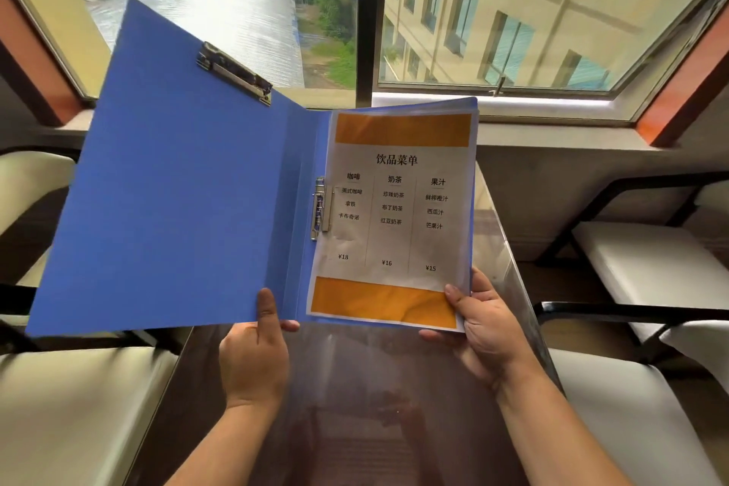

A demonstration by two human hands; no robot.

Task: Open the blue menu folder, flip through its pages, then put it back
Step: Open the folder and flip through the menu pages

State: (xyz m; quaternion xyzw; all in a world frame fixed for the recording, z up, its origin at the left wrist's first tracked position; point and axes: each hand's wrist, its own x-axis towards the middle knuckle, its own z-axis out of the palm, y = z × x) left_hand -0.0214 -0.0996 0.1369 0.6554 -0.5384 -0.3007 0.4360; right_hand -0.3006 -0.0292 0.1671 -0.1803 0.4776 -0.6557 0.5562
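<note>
The blue menu folder is held open in the air above a glass-topped table. Its left cover is spread wide and carries a metal clip near the top. On the right side lies a stack of sleeved pages; the top page has orange bands and three columns of drink names with prices. My left hand grips the folder's bottom edge near the spine, thumb on the inside of the cover. My right hand holds the lower right corner of the pages, thumb on top.
The glass-topped table runs from me toward a window sill. Cream-cushioned chairs with dark frames stand on both sides, at the left and at the right. A large window fills the back.
</note>
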